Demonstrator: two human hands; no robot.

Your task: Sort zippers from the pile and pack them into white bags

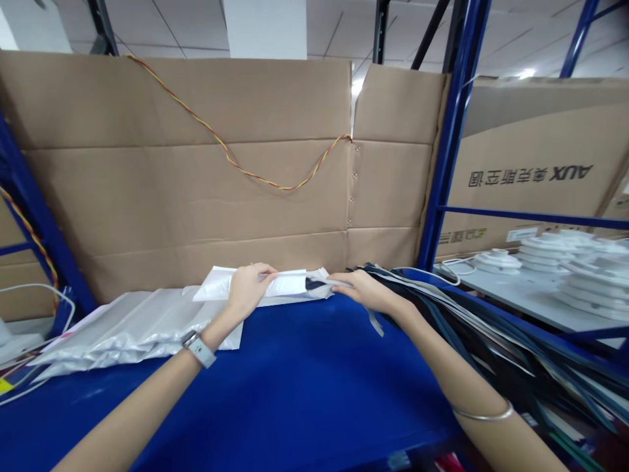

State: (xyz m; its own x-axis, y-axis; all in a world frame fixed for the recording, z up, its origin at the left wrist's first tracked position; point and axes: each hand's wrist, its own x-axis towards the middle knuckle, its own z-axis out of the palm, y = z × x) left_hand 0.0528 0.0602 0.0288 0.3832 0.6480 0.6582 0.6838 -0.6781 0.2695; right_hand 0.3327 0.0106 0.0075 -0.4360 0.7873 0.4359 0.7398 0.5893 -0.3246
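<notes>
A white padded envelope [255, 286] lies at the far edge of the blue table [275, 387], with a dark flat strip [314, 284] at its open end. The left hand [248, 292] grips the envelope, fingers curled over its upper layer, which seems to steady it. The right hand [366, 292] pinches the strip between its fingers, though the overlap at the opening is hard to make out from this angle. More strips [442, 314] fan out beside the right hand, within easy reach, while a pile of silver mailers [132, 328] sits beside the left. A watch [199, 349] circles the left wrist and a bangle [484, 415] the right forearm. Behind, cardboard sheets [171, 177] line a blue rack [455, 131]. On a carton [531, 174] to the right, "AUX" and Chinese characters read upside down. White discs [545, 252] stand stacked on a shelf [511, 292].
</notes>
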